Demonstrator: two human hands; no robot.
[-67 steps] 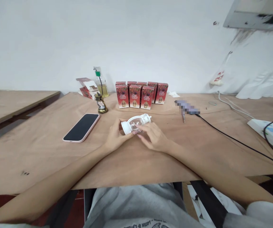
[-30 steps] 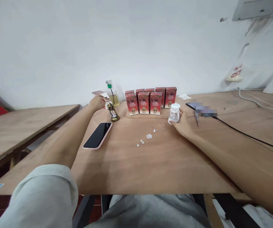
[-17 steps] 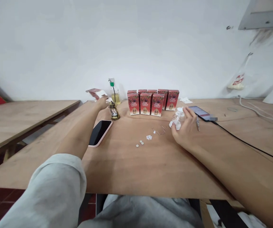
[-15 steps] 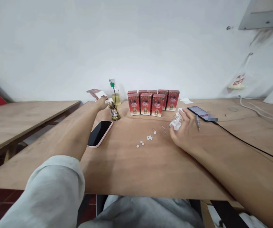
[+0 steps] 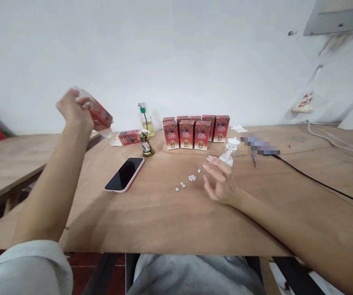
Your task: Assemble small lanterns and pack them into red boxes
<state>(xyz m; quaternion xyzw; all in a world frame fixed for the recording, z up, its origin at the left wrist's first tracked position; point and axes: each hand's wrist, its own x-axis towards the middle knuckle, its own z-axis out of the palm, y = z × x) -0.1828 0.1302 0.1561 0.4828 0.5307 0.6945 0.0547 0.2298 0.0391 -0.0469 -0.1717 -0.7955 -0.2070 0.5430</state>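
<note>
My left hand (image 5: 76, 108) is raised at the left, its fingers closed round a red printed cardboard box (image 5: 101, 116) tilted in the air, with a white flap open. My right hand (image 5: 222, 182) hovers over the table, fingers spread and bent, nothing visible in them. Just behind it stands a clear lantern body with a white top and base (image 5: 233, 143). Left of its fingertips lie a thin bent wire (image 5: 198, 169), a small white plastic piece (image 5: 192, 178) and several button cells (image 5: 181, 184). A bronze-coloured miniature lantern (image 5: 146, 145) stands further left.
Several red boxes (image 5: 187, 134) stand at the back; another red box (image 5: 129, 137) lies by a pump bottle (image 5: 146, 121). A pink-cased phone (image 5: 125, 175) lies at left. Right are a second phone with a black cable (image 5: 317, 182), a pen-like item (image 5: 254, 159) and white paper (image 5: 239, 128).
My left hand has lifted a red box up and to the left from near the pump bottle. My right hand has let go of the clear lantern body and shifted left.
</note>
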